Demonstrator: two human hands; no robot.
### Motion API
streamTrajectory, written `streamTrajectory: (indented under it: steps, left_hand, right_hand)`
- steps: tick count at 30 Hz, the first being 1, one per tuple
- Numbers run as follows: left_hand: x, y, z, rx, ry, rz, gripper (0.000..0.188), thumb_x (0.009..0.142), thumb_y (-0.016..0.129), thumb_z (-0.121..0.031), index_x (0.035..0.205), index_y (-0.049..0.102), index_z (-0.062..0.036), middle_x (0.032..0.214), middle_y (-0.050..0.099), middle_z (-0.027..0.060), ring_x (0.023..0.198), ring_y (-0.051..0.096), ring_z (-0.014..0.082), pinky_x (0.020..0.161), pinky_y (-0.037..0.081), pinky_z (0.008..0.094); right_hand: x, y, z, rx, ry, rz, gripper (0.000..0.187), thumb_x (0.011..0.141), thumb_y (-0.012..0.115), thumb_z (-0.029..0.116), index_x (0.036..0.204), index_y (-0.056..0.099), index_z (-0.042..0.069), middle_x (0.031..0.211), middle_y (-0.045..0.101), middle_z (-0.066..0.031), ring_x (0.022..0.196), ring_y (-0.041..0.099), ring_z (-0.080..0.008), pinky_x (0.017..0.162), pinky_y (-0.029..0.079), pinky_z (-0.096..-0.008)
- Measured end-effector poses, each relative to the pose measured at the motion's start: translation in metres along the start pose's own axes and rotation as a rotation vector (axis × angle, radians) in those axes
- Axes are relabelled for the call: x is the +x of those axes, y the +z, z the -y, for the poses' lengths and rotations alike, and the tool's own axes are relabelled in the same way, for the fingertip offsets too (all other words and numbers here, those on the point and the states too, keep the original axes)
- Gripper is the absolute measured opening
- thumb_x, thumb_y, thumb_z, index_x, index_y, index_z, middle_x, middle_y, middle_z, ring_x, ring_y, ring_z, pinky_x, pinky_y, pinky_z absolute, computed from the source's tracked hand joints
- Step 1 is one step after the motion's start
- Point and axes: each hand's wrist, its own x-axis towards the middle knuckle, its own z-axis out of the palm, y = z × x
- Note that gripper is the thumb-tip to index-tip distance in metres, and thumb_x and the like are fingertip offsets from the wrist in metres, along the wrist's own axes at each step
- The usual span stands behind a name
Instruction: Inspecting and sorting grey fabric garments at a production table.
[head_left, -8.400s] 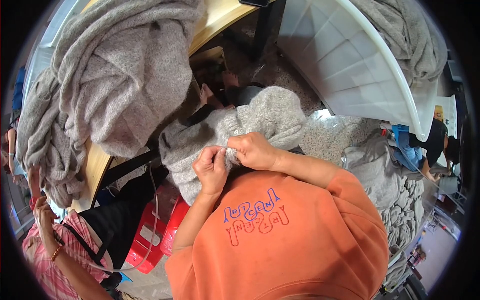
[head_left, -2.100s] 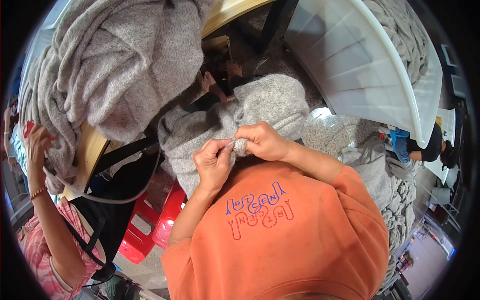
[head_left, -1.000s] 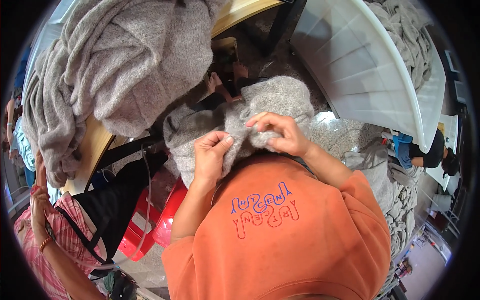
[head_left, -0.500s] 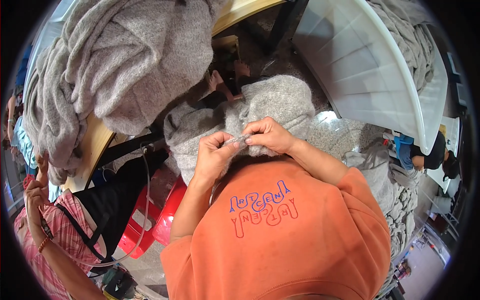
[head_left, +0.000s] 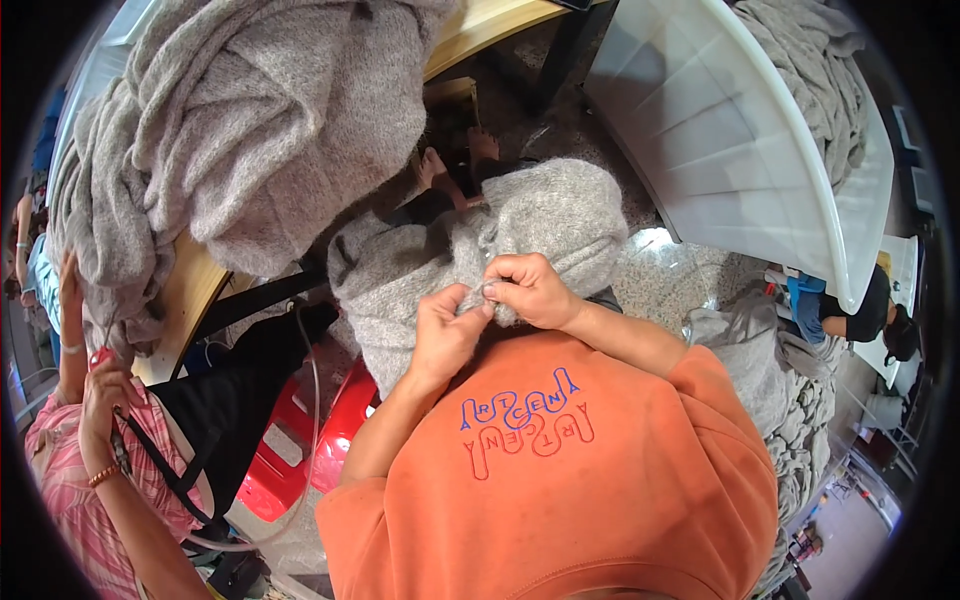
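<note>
A fuzzy grey knitted garment [head_left: 405, 305] lies bunched across my lap. My left hand [head_left: 447, 335] pinches a small fold of it between thumb and fingers. Close beside it, my right hand [head_left: 530, 290] grips the same knit, thumb and forefinger pressed together. The two sets of fingertips nearly meet over the pinched spot. Whether anything small sits between them is hidden by the fingers.
A large grey knit pile [head_left: 270, 130] covers the wooden table [head_left: 185, 290] at left. A white bin [head_left: 720, 120] stands right, with more knits [head_left: 800, 440] heaped below. A co-worker's hand [head_left: 105, 400] holds a red-handled tool near a red stool [head_left: 340, 430].
Both my hands have shifted slightly toward my body, still pinching the knit. At left, the co-worker's hands have moved apart, and the red-handled tool now shows.
</note>
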Motion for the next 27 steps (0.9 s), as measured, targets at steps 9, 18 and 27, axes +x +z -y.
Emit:
streamTrajectory:
  steps: [9,18,27]
  left_hand:
    - [0.012,-0.009,-0.003,-0.105,-0.068,0.029,0.001,0.074,0.061,-0.002,0.073,0.060,-0.0022,0.063,0.057,-0.0010,0.053,0.048,0.0041,0.047,0.036,0.0189]
    - [0.022,-0.029,-0.005,-0.430,-0.038,-0.024,0.003,0.075,0.058,-0.001,0.076,0.061,-0.0015,0.074,0.062,0.0032,0.064,0.055,0.0080,0.061,0.043,0.0214]
    - [0.021,-0.029,0.000,-0.446,-0.010,0.031,0.006,0.075,0.058,-0.006,0.078,0.061,-0.0013,0.073,0.062,0.0046,0.065,0.058,0.0107,0.062,0.045,0.0217]
  right_hand:
    - [0.007,-0.005,0.006,0.063,-0.035,-0.028,0.006,0.077,0.057,0.003,0.075,0.053,-0.001,0.065,0.050,0.0017,0.060,0.043,-0.0030,0.051,0.037,-0.0200]
    - [-0.018,-0.057,-0.003,-0.783,-0.136,0.045,0.024,0.064,0.063,0.008,0.086,0.056,0.001,0.081,0.054,-0.0152,0.075,0.054,-0.0334,0.067,0.044,-0.0385]
    - [-0.028,-0.054,0.023,-1.118,-0.287,-0.141,0.033,0.065,0.049,-0.009,0.094,0.057,0.001,0.081,0.058,-0.0154,0.074,0.057,-0.0313,0.063,0.047,-0.0346]
